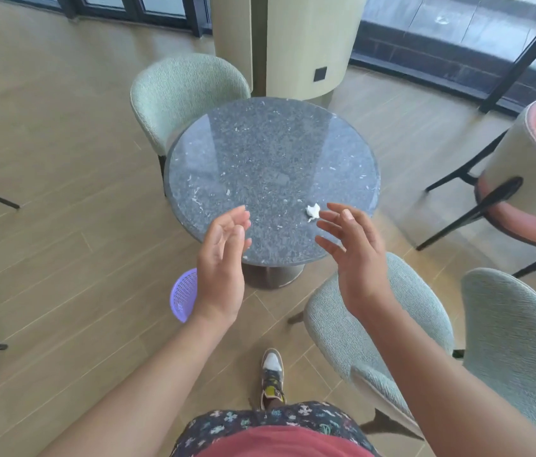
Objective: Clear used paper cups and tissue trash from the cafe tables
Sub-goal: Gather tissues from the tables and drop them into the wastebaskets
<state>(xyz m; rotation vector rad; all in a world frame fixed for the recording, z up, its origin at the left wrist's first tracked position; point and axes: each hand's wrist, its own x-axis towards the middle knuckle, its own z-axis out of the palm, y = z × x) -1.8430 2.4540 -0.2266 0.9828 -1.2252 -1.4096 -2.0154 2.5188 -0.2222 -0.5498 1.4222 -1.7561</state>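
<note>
A purple mesh basket [182,296] sits on the wooden floor at the near left of the round table, partly hidden behind the left wrist. A pale green chair [184,90] is tucked in at the table's far left. The left hand [222,265] is raised over the near left edge of the grey speckled table [260,153], fingers relaxed and slightly bent, holding nothing. A crumpled white tissue [312,211] lies on the tabletop near its near right edge. The right hand [354,255] is just right of the tissue, fingers spread and loose, empty; its fingertips come close to the tissue, though contact cannot be judged. Below that hand stands a second green chair [342,324], a third [517,341] farther right, and a pink chair [530,179] at the far right.
</note>
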